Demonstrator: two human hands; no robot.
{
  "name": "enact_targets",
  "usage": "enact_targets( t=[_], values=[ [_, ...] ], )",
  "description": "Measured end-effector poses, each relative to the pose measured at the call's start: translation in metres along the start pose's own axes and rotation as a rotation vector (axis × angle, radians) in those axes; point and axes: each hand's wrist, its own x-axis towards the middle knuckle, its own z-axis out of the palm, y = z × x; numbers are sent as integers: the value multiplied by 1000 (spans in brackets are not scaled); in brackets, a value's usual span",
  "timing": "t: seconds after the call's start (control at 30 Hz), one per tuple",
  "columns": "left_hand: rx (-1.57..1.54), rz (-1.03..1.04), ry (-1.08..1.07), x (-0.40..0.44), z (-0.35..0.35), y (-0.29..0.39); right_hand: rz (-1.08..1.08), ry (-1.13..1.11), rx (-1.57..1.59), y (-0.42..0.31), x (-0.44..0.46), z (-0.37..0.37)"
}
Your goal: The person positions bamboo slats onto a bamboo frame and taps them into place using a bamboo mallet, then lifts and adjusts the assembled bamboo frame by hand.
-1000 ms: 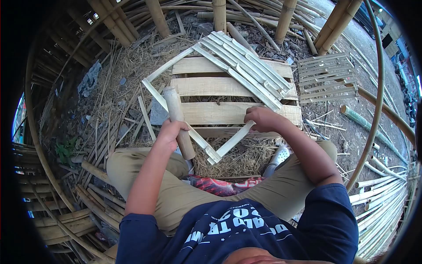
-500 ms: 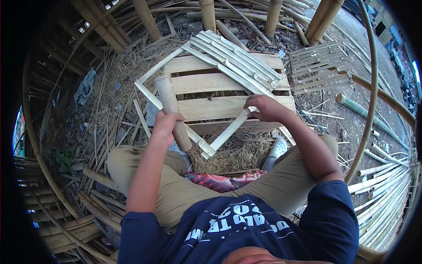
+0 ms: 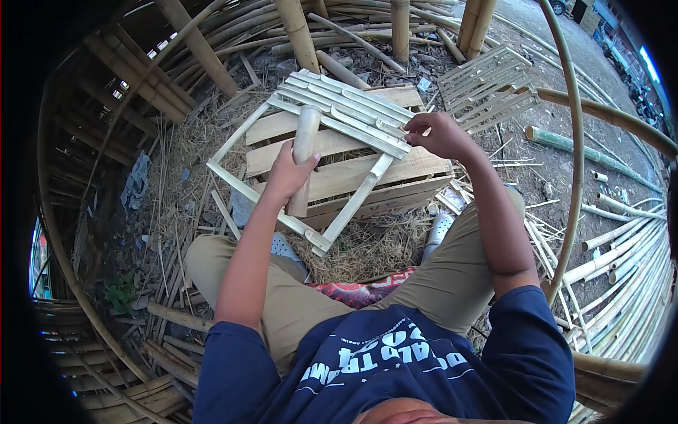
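Observation:
My left hand (image 3: 288, 172) is wrapped round a thick wooden stick (image 3: 305, 138), which stands slanted over the slatted wooden platform (image 3: 339, 177). A frame of pale split-bamboo strips (image 3: 244, 189) rests across that platform. Several bamboo slats (image 3: 346, 95) lie side by side over the frame's far part. At the right end of these slats is my right hand (image 3: 436, 134), its fingers curled and pinching the end of the nearest slat; its fingertips are partly hidden. The frame's near corner (image 3: 321, 244) points toward my body, between my knees.
Another slatted bamboo panel (image 3: 487, 88) lies on the ground at the right. Bamboo poles (image 3: 621, 268) are piled at the lower right, and a green pole (image 3: 590, 157) lies beyond. Upright bamboo posts (image 3: 296, 35) stand at the back. Straw and shavings (image 3: 360, 254) cover the ground.
My right hand has moved from the frame's right side strip up to the slat ends. The stick in my left hand has risen over the slats. The camera view has shifted slightly.

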Motion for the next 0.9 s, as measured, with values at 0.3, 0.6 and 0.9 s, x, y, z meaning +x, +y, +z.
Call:
enact_targets(
  t=[0.3, 0.6, 0.9],
  values=[
    [511, 217, -55, 37, 44, -58, -6, -96, -102, 28, -13, 5],
    [495, 229, 7, 11, 45, -46, 7, -106, -103, 32, -11, 7],
    [-10, 122, 42, -134, -59, 56, 15, -63, -24, 37, -2, 80]
  ],
)
